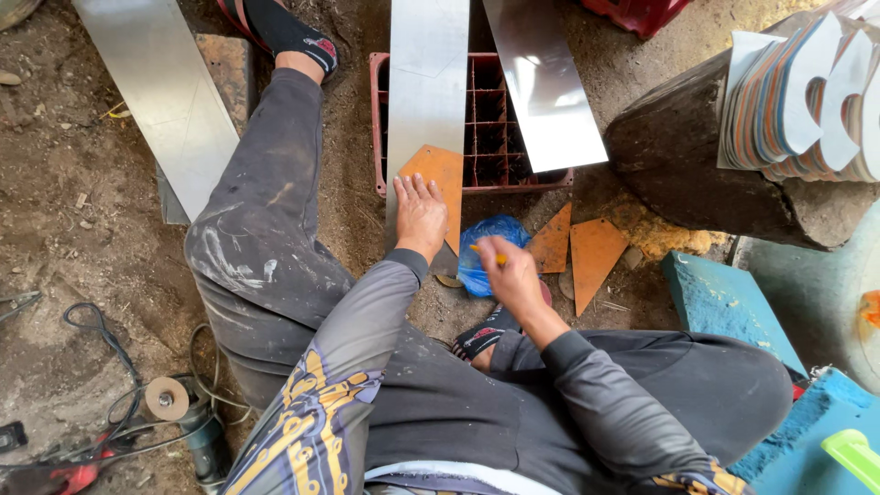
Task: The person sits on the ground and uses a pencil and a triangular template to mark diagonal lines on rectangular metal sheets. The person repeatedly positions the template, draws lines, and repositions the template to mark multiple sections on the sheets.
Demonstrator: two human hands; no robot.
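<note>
1. The long silver sheet-metal strip [427,82] lies lengthwise over the red plastic crate [495,128], its near end reaching down toward the person. No traced line can be made out on its bare surface.
2. The orange flat template with an angled top [438,179] lies on the strip's near end; judging by this, the marking looks set up but not visibly done.
3. 2 more orange cut pieces [577,246] lie on the dirt floor [64,183] just beside a crumpled blue plastic bag [490,238].
4. The left hand [419,213] presses flat on the template, fingers together and stretched out, holding it down.
5. The right hand [507,268] hovers near the bag, fingers pinched shut on a small yellow pencil [487,253], its tip apart from the strip.
</note>
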